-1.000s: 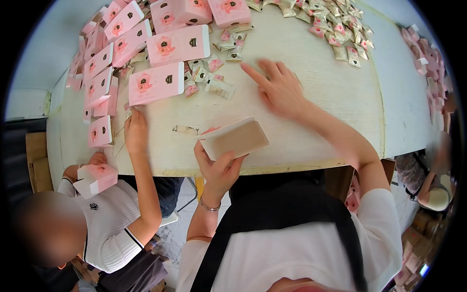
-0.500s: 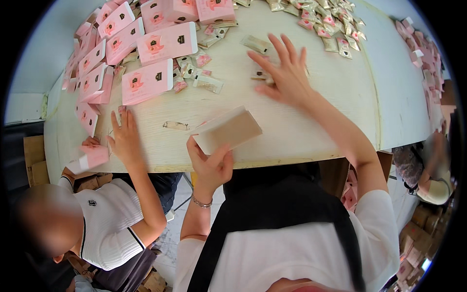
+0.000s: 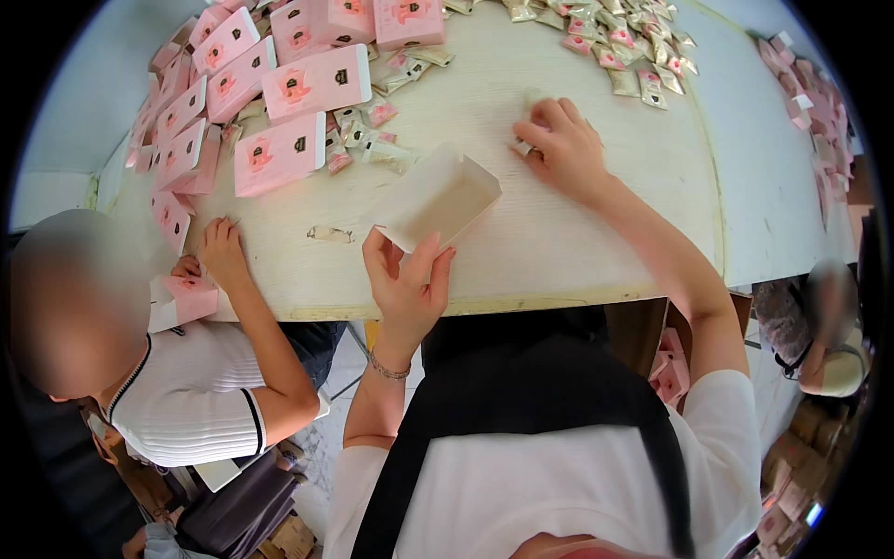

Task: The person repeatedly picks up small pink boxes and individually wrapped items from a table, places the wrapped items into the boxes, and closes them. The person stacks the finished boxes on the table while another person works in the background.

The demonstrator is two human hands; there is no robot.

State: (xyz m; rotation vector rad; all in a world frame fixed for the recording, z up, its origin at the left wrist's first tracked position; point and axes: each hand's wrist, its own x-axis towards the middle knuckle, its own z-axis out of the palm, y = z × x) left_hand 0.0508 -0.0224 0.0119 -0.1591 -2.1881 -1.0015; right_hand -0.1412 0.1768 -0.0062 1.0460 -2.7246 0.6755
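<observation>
My left hand (image 3: 407,284) grips a small carton (image 3: 449,207) by its near end, the open side turned up so that its pale inside shows. Above the table on the right, my right hand (image 3: 565,144) is closed around small sachets, whose pale ends poke out by the fingertips; the rest is hidden under the fingers. Pink printed cartons (image 3: 279,156) lie in a heap at the far left. Loose sachets (image 3: 358,133) spill out beside them, a little beyond the carton I hold.
A heap of gold and pink sachets (image 3: 643,47) lies at the far right of the table (image 3: 643,177). At my left, a co-worker's hand (image 3: 223,252) rests near another pink carton (image 3: 194,296). More pink cartons (image 3: 819,130) are piled along the right side, where another person sits.
My right hand has gone from spread fingers to closed, gathering up the sachets under it. The carton in my left hand has tipped so more of its inside shows. The co-worker leans further in.
</observation>
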